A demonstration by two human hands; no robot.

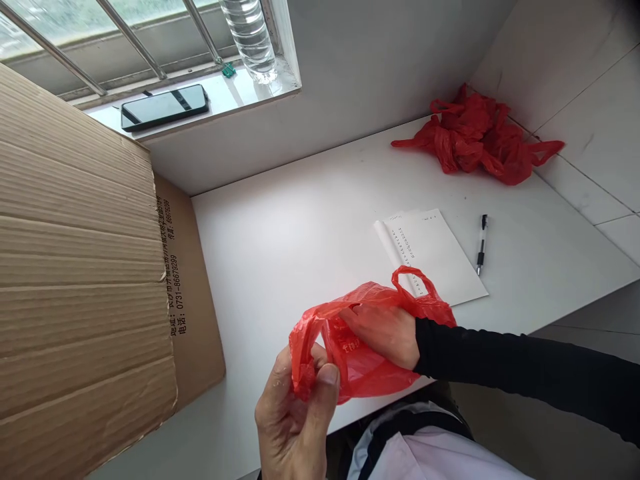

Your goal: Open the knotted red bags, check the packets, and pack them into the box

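A thin red plastic bag point(370, 383) is held up over the front edge of the white table. My left hand point(305, 420) pinches the bag's left handle between thumb and fingers. From the right, my right hand point(395, 337) reaches into the bag's mouth, with a black sleeve up to the wrist. Its fingers are hidden by the red plastic, so their state does not show. The bag's other handle loop stands up beyond my right wrist, in front of a white paper booklet point(440, 250) with printed text.
Crumpled red plastic bags point(475, 140) lie in the far right corner of the table point(280, 227). Right of the booklet lies a pen point(482, 245). A large cardboard box point(85, 287) stands on the left. The windowsill bears a phone point(165, 108) and a water bottle point(250, 40).
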